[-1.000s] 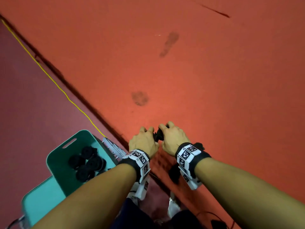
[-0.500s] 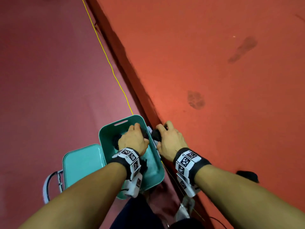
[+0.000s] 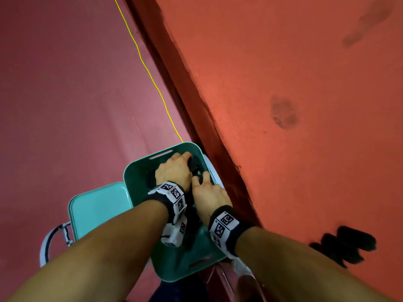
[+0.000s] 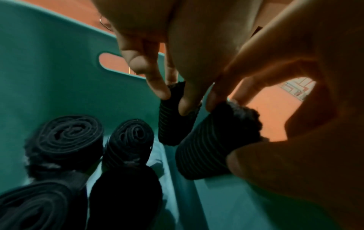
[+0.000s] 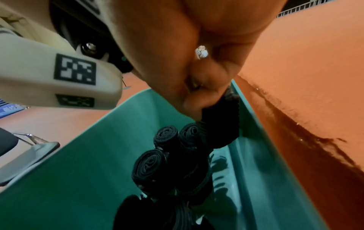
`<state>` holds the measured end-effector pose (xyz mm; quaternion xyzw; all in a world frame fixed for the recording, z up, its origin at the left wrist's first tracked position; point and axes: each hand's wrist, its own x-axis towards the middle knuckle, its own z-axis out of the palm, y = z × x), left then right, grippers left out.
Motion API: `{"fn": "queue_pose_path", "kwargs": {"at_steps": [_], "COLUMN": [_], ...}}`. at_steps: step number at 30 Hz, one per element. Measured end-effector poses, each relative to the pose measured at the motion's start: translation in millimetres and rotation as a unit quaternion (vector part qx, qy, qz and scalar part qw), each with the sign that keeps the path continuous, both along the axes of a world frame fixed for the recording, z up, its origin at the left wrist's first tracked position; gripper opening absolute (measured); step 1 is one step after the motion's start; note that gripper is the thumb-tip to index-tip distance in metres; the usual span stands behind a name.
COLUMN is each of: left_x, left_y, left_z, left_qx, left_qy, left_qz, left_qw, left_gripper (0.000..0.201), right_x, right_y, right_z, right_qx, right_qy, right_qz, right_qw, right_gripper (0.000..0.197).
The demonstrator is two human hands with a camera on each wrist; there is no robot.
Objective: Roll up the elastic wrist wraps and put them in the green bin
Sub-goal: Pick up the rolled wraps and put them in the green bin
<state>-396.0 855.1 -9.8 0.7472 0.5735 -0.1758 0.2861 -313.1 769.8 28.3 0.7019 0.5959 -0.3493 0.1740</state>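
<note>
green bin [image 3: 139,171] on maroon floor [image 3: 65,94] beside orange mat [image 3: 305,83]

an orange-red floor [image 3: 305,83] fills the right, marked with dark smudges [image 3: 283,115]. a dark seam [image 3: 185,83] runs diagonally between it and a duller maroon floor [image 3: 65,94] on the left, beside a thin yellow line [image 3: 150,75]. light is dim and warm.
</note>
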Motion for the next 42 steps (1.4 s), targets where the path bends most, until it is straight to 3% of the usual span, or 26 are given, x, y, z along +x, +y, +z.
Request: {"fn": "queue_pose_path", "kwargs": {"at_steps": [5, 13, 19, 22, 25, 32, 37, 42], "left_x": [-2.4, -2.6, 7.7, 10.0, 11.1, 11.0, 26.3, 68.9], "left_y": [6.9, 17.4, 14.6, 13.5, 12.9, 4.6, -11.4, -41.8], "left_z": [-24.3, -45.9, -52.2, -53.1, -46.2, -5.7, 45.8, 92.2], "left_qx": [-0.027, -0.052, -0.083, -0.121, -0.136, -0.086, 0.02, 0.118], "left_qy": [-0.022, -0.049, -0.062, -0.05, -0.041, -0.033, -0.056, -0.079], "left_qz": [0.012, 0.016, 0.01, 0.001, 0.0, 0.027, 0.051, 0.045], "left_qw": [0.999, 0.997, 0.995, 0.991, 0.99, 0.995, 0.997, 0.989], "left_gripper": [0.051, 0.059, 0.058, 0.058, 0.059, 0.054, 0.021, 0.019], "right_x": [-8.6, -16.4, -8.9, -6.3, -5.5, 0.5, 31.1, 86.5], "right_y": [17.2, 27.4, 25.0, 19.6, 16.6, 8.8, -7.1, -36.4], "right_z": [-23.8, -57.6, -88.1, -91.9, -81.3, -22.7, 31.7, 71.7], "right_qx": [-0.021, -0.05, -0.112, -0.111, -0.114, -0.042, 0.05, 0.14], "right_qy": [0.001, 0.028, 0.08, 0.094, 0.115, 0.139, 0.137, 0.139], "right_qz": [0.011, -0.075, -0.163, -0.16, -0.169, -0.124, -0.113, -0.141], "right_qw": [1.0, 0.996, 0.977, 0.976, 0.972, 0.982, 0.983, 0.97], "right_gripper": [0.04, 0.035, 0.063, 0.065, 0.074, 0.043, 0.032, 0.02]}}
